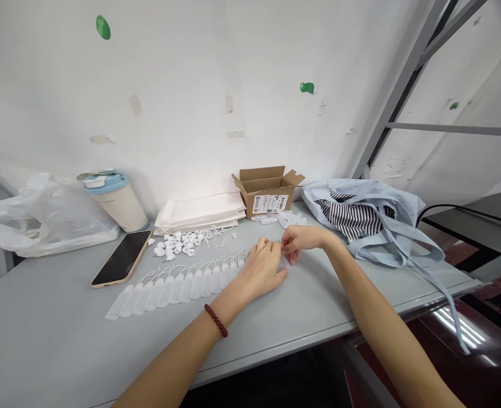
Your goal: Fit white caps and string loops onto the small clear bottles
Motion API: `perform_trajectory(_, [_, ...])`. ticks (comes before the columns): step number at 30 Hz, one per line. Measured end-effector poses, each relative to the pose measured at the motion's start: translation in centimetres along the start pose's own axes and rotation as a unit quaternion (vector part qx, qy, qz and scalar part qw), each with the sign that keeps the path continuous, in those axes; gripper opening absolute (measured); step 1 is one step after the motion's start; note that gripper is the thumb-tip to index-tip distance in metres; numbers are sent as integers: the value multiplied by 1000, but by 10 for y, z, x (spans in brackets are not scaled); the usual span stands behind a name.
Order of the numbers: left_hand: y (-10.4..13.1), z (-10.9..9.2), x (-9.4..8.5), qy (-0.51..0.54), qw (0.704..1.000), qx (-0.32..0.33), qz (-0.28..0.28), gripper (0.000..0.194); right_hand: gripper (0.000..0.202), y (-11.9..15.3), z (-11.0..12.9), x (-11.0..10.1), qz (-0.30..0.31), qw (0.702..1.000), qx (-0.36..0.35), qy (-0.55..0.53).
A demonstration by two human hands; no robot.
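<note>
My left hand (264, 267) and my right hand (299, 240) meet over the grey table, fingers closed in a pinch. A small translucent plastic bottle (285, 262) shows below the fingertips of my right hand. What the left fingers pinch is hidden behind them. To the left runs a slanting row of similar translucent bottles (186, 288), lying side by side with thin white strings at their tops; my left hand covers its right end. Behind the row is a pile of white caps (178, 243), with loose white strings (216, 233) beside it. More translucent bottles (293, 218) lie beyond my right hand.
Along the wall stand an open cardboard box (265, 198), a stack of white paper sheets (199, 211), a cup with a blue lid (120, 204) and a plastic bag (50, 218). A phone (123, 259) lies at left, a light blue cloth bag (369, 212) at right.
</note>
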State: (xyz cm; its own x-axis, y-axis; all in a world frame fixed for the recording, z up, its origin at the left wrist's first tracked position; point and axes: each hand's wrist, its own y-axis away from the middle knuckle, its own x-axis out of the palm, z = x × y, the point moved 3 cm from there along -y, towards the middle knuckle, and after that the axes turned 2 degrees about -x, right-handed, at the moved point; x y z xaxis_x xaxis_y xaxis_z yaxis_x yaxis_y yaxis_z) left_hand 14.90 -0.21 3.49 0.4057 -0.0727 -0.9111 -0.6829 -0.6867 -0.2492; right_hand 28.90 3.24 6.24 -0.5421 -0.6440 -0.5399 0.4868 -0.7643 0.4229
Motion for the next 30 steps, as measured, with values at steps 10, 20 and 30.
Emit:
perform_trajectory(10, [2, -2, -2, 7, 1000, -1, 2, 20, 13, -1, -3, -1, -2, 1000, 8, -8])
perform_trajectory(20, [2, -1, -2, 5, 1000, -1, 0, 19, 15, 0, -6, -4, -10, 1000, 9, -14])
perform_trajectory(30, [2, -4, -3, -18, 1000, -2, 3, 20, 16, 0, -6, -4, -14, 1000, 14, -14])
